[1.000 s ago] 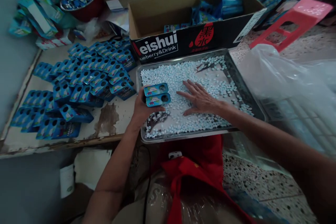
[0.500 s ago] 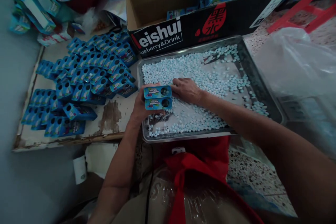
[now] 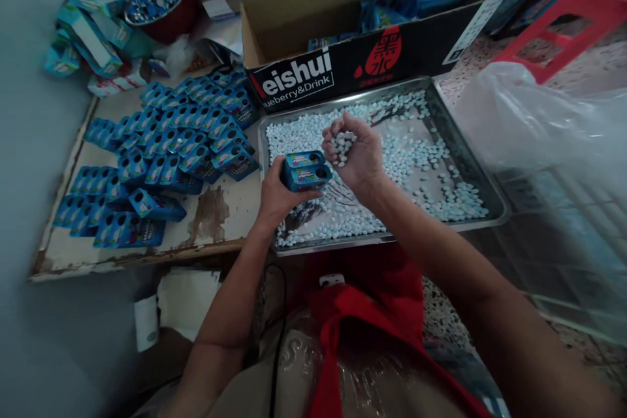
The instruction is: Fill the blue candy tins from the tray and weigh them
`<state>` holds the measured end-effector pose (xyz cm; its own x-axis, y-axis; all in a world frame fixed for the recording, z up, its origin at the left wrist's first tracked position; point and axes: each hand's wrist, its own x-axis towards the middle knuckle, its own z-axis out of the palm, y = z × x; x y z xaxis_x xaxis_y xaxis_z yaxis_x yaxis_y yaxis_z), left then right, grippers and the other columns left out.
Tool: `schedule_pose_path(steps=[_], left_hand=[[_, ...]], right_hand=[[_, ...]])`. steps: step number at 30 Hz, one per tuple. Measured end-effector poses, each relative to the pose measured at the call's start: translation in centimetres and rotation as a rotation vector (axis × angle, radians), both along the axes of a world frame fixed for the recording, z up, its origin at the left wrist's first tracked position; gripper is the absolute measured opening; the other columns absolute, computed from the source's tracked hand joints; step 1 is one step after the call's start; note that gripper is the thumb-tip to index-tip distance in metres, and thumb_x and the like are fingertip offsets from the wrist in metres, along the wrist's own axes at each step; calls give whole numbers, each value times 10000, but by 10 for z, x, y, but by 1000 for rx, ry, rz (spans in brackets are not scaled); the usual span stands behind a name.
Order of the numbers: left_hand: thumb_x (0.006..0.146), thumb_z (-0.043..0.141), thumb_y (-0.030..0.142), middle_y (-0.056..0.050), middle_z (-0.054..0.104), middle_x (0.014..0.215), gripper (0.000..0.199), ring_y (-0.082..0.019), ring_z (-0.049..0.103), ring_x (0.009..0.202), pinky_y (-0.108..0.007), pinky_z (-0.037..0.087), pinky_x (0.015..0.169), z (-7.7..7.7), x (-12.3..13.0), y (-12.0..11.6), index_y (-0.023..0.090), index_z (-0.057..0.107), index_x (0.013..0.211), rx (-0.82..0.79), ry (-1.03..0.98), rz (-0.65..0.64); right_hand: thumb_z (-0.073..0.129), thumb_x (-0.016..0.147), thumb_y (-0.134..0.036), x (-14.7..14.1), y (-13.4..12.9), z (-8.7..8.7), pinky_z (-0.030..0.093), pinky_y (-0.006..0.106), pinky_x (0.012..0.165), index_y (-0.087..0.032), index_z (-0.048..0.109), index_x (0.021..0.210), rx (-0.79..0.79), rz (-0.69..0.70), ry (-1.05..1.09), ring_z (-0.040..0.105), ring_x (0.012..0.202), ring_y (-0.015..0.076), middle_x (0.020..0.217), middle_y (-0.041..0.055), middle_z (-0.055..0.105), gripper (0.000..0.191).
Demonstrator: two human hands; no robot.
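My left hand [image 3: 278,197] grips two small blue boxes [image 3: 307,176] side by side, over the left part of a metal tray [image 3: 496,199]. Each box has a round dark hole in its top face. Just right of them, my right hand [image 3: 361,151] is cupped around a heap of pale candies [image 3: 343,145], palm turned toward the boxes. Many more pale blue and white candies [image 3: 460,201] lie spread over the tray. To the left, rows of similar blue boxes [image 3: 181,130] stand on a worn white table [image 3: 235,209].
Behind the tray stands a black cardboard box [image 3: 353,65] with blue packs inside. A red bowl [image 3: 171,23] of blue wrapped pieces is at the back left. At the right are a plastic bag [image 3: 529,117] and a red stool [image 3: 563,26].
My right hand has lifted from the candies on the tray and turned, now holding a handful. My left hand has tilted the two boxes and shifted slightly right. The view has shifted a little.
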<state>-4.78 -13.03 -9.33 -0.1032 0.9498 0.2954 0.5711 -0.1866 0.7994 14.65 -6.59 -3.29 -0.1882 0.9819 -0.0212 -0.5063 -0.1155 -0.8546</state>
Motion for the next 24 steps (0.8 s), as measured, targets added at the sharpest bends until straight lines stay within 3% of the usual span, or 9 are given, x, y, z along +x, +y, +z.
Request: schedule_pose_path(steps=[3, 7, 14, 16, 19, 21, 22, 24], left_hand=[[436, 1168, 524, -24, 753, 1082, 983, -314, 768, 1038, -412, 648, 911, 2, 8, -3, 238, 663, 1230, -34, -17, 38], [433, 1162, 563, -35, 748, 1084, 997, -328, 766, 1039, -426, 640, 907, 1, 13, -4, 247, 651, 1229, -17, -37, 97], [452, 1150, 597, -28, 745, 1077, 978, -305, 764, 999, -413, 641, 878, -4, 12, 5, 260, 647, 1219, -4, -72, 97], [452, 1156, 580, -26, 745, 1081, 980, -308, 767, 1029, -423, 650, 916, -2, 6, 9, 252, 647, 1223, -12, -78, 76], [472, 1150, 595, -36, 744, 1128, 999, -322, 771, 1110, -456, 662, 992, 2, -11, 17, 238, 634, 1250, 10, -129, 83], [468, 1137, 653, -44, 741, 1148, 1023, -331, 773, 1141, -471, 671, 1009, 4, -24, 23, 235, 627, 1250, 21, -155, 59], [457, 1128, 688, -48, 740, 1154, 1039, -335, 775, 1147, -474, 676, 1008, 4, -30, 25, 235, 624, 1245, 26, -165, 39], [441, 1111, 745, -60, 741, 1168, 1074, -340, 777, 1149, -476, 689, 989, 5, -39, 29, 243, 611, 1248, 56, -194, 24]], right_hand=[[631, 1028, -766, -13, -11, 6, 531, 355, 696, -272, 518, 736, 123, -69, -54, 560, 713, 182, 744, 11, 504, 585], [619, 1029, -770, -17, -20, 9, 561, 376, 837, -272, 531, 709, 213, -115, -111, 589, 835, 203, 777, 27, 509, 598], [619, 1037, -794, -16, -28, 25, 599, 412, 927, -262, 569, 777, 202, -35, -112, 670, 958, 234, 837, 52, 596, 595], [614, 1044, -792, -8, -21, 21, 609, 422, 959, -264, 612, 843, 220, -16, -91, 702, 1037, 247, 923, 64, 655, 565], [554, 1081, -765, 17, 1, -7, 604, 433, 1009, -284, 662, 965, 278, -94, -223, 694, 1148, 256, 1053, 70, 697, 506], [562, 1083, -736, 37, 14, -37, 590, 471, 1041, -286, 676, 1004, 353, -157, -488, 675, 1141, 274, 1075, 79, 700, 470], [597, 1067, -725, 44, 18, -52, 579, 512, 1061, -277, 688, 1014, 420, -150, -667, 668, 1139, 299, 1087, 98, 706, 461], [647, 1047, -707, 51, 19, -78, 544, 603, 1117, -241, 734, 1103, 634, 4, -1003, 650, 1232, 372, 1234, 175, 726, 477]])
